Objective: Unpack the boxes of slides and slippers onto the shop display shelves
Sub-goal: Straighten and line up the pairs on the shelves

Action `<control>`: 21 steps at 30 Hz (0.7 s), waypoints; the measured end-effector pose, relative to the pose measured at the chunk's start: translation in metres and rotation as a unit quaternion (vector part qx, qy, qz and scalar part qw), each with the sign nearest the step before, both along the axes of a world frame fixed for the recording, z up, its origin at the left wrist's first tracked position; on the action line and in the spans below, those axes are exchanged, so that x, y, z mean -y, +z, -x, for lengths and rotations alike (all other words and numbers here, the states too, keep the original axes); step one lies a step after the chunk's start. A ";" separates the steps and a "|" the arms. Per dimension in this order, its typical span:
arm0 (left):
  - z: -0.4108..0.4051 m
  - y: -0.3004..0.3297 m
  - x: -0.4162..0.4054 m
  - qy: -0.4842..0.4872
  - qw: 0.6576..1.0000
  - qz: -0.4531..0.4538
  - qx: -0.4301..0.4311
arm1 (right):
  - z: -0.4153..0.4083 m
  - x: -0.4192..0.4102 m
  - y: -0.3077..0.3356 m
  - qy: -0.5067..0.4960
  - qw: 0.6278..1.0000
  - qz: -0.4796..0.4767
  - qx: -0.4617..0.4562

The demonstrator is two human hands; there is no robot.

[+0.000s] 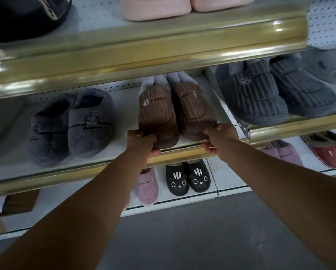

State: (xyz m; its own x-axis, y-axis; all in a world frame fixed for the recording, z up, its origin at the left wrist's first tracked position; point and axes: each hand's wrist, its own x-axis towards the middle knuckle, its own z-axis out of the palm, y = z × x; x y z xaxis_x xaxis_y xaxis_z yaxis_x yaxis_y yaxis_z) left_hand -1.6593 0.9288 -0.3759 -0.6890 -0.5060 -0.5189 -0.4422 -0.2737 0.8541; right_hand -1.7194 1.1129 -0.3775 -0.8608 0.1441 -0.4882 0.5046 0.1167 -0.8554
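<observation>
Fingers first: the left hand [142,142] has its fingers curled round the toe of the left brown slipper [157,115], thumb under the front edge by the shelf lip. The right hand [218,138] does the same job on the right brown slipper [195,112], fingers wrapped over the toe end and down onto the gold shelf trim [182,154]. So both hands are gripping, one slipper each.

Going left to right along that middle shelf [124,106]: a pair of dark grey fuzzy slippers [71,125] with a little bunny outline on the upper sits on the left, well apart from the hands. Then the brown corduroy pair, side by side and touching, toes at the front edge, heels toward the pegboard back, pale lining showing. Past a divider on the right there's a pair of grey ribbed slippers [276,92] with a small bear face.

Shelf above has pink slippers [157,8] and something dark at the far left. Lower shelf: a pink slipper [147,187], a black pair with bunny faces [187,178], then mauve and red ones off to the right, kinda blurry.
</observation>
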 end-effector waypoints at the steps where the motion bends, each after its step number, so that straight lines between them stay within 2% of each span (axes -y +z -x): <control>1: 0.000 0.001 0.000 -0.002 1.000 0.001 0.003 | 0.000 0.001 0.001 -0.002 1.000 -0.004 0.000; 9: 0.007 -0.008 0.008 -0.031 0.999 0.033 0.015 | -0.001 0.006 0.000 -0.009 0.999 -0.023 0.025; 14: 0.006 -0.006 0.013 -0.067 0.986 0.127 0.088 | -0.002 -0.003 -0.002 0.020 0.997 -0.069 0.020; 18: 0.006 0.010 -0.006 -0.048 0.968 0.244 0.039 | -0.014 -0.011 0.008 0.008 0.997 -0.063 -0.052; 21: 0.000 0.021 -0.038 -0.056 0.961 0.269 -0.033 | -0.032 -0.027 0.023 0.032 0.992 -0.072 -0.096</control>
State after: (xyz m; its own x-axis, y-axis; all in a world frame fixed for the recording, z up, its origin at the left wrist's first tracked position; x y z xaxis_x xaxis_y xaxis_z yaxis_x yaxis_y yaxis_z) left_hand -1.6589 0.9670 -0.3552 -0.7773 -0.6093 -0.1569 -0.3838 0.2615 0.8856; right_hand -1.6876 1.1398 -0.3547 -0.9458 0.1413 -0.2924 0.3211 0.2711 -0.9074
